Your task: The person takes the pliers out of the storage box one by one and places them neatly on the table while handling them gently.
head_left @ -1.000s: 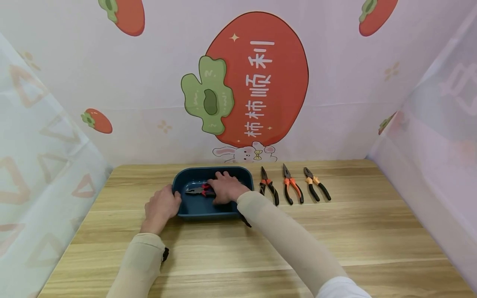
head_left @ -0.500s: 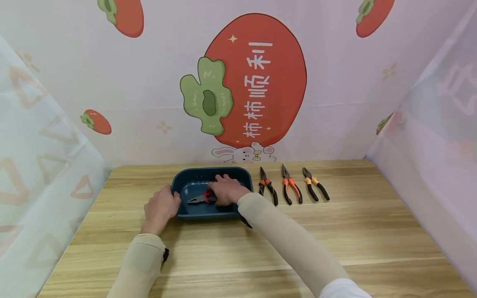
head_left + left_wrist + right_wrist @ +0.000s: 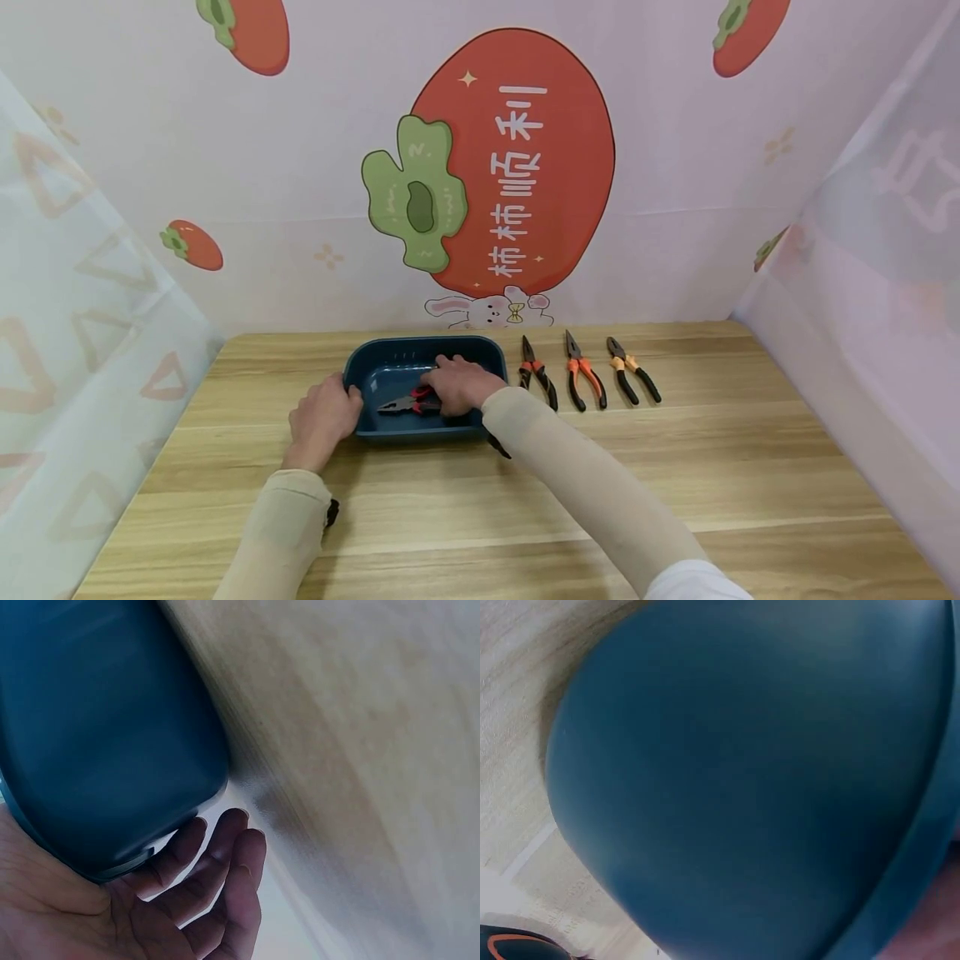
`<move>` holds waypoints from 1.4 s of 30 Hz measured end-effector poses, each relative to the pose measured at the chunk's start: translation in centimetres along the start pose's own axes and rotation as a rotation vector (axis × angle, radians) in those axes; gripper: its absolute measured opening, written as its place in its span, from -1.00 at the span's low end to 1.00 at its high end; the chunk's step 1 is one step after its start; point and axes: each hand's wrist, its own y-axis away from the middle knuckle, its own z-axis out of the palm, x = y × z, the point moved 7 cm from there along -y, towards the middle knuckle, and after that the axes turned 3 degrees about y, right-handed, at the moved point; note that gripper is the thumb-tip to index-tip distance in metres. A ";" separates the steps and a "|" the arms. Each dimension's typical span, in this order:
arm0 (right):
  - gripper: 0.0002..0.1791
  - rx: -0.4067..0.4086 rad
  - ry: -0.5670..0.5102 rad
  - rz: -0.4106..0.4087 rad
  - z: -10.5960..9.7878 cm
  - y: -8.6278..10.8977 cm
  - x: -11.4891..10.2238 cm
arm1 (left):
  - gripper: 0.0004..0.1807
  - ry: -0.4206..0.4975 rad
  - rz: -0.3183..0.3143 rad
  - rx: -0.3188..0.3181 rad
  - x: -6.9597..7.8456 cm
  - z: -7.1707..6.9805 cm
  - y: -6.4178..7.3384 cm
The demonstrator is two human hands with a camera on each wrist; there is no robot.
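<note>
A dark blue plastic basin (image 3: 420, 433) stands on the table. My left hand (image 3: 322, 417) grips its left end; in the left wrist view, that hand's curled fingers (image 3: 202, 877) lie along the outer wall. Combination pliers with red and black handles (image 3: 401, 404) lie inside, jaws pointing left. My right hand (image 3: 461, 385) reaches over the basin's right side and holds the handle ends, which its fingers partly hide. In the right wrist view, the basin's outer wall (image 3: 742, 787) fills most of the picture and covers nearly all of the hand.
Right of the basin lie black-and-orange long-nose pliers (image 3: 538, 373), orange-handled long-nose pliers (image 3: 585, 371) and yellow-and-black pliers (image 3: 632, 371), side by side. A printed cloth (image 3: 300, 167) hangs behind the wooden table (image 3: 525, 533) and along both sides.
In the basin, the red-handled pliers have shifted toward the near wall and turned slightly. My right hand has drawn in closer round their handles, while my left hand has kept its place.
</note>
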 end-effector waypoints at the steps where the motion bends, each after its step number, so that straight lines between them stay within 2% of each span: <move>1: -0.38 0.003 -0.001 -0.006 0.0 0.0 0.0 | -0.49 -0.001 0.002 -0.003 0.0 0.0 0.0; 7: -0.41 0.023 0.001 -0.022 -0.3 0.1 0.1 | -0.51 -0.004 0.009 -0.010 0.3 -0.3 0.1; 17: -0.44 0.058 0.025 -0.006 -0.5 0.5 0.1 | -0.50 -0.001 -0.003 -0.017 0.3 -0.2 0.1; 25: -0.35 0.103 0.022 0.005 -1.2 1.2 0.2 | -0.53 0.019 0.025 -0.040 -0.1 -0.2 0.1; 42: -0.30 0.201 0.007 -0.033 -3.8 4.4 0.2 | -0.57 0.040 0.064 -0.074 0.0 -0.7 0.0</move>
